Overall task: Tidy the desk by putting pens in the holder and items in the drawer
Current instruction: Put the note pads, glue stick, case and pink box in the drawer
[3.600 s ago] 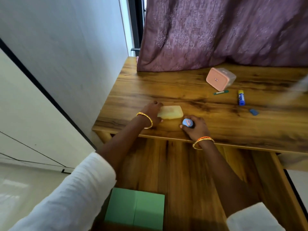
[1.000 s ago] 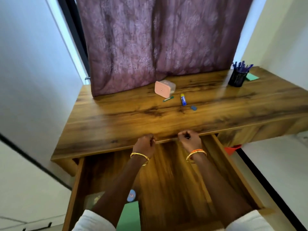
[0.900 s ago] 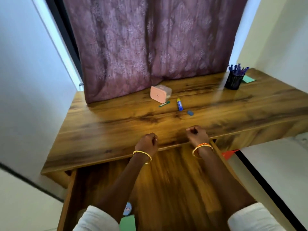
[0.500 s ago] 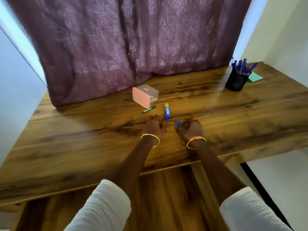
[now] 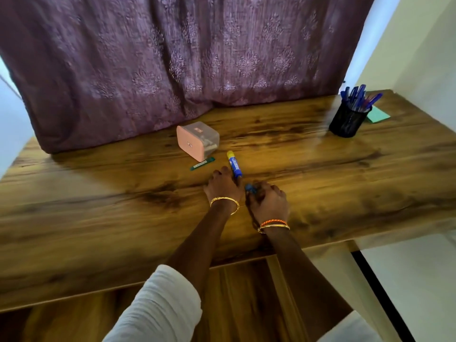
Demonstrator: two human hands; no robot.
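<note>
Both hands are down on the desk now, close together near its middle. Our left hand lies knuckles up with its fingers on the near end of the glue stick, a blue tube with a yellow cap that lies flat and points away from us; whether those fingers are curled round it or only touching it, we cannot tell from here. Our right hand is just beside it, fingers curled over a small blue item that peeks out at the fingertips, and we read that as a pinch on it, though the thing itself is too hidden to name. Just past the left hand a thin green stick lies flat, and right behind that sits the pink box, tipped on its side with its clear half towards the curtain. Far off at the right back corner the black mesh holder stands upright, full of blue pens, with a green pad just behind it. Below the desk's near edge the drawer stands open, our sleeves over it.
</note>
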